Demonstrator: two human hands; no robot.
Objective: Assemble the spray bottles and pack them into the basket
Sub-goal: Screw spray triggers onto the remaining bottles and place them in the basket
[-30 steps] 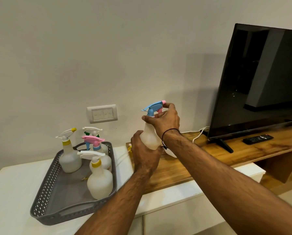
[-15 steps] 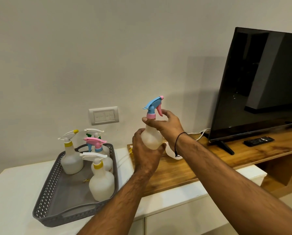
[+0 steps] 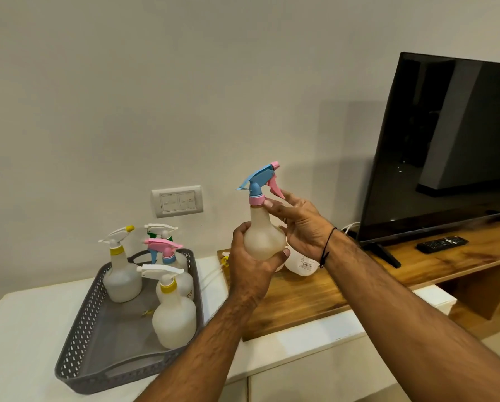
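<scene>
I hold a frosted spray bottle (image 3: 262, 237) with a blue and pink trigger head upright in front of me, above the wooden shelf. My left hand (image 3: 253, 265) grips its round body from below. My right hand (image 3: 299, 224) rests beside it, fingers spread, fingertips at the pink collar and trigger. To the left, a grey perforated basket (image 3: 82, 340) holds several assembled bottles, among them a yellow-collared one (image 3: 173, 311) at the front and another (image 3: 121, 274) at the back left. A further white bottle (image 3: 301, 264) lies on the shelf behind my hands, partly hidden.
The basket sits on a white cabinet top (image 3: 19, 338). A wooden shelf (image 3: 315, 297) runs to the right, carrying a black TV (image 3: 446, 146) and a remote (image 3: 441, 244). A wall switch plate (image 3: 177, 201) is behind the basket. White cables trail along the wall.
My right hand came off the top of the trigger head and slid down to the collar, fingers opening. The bottle rose slightly and its whole head is now exposed.
</scene>
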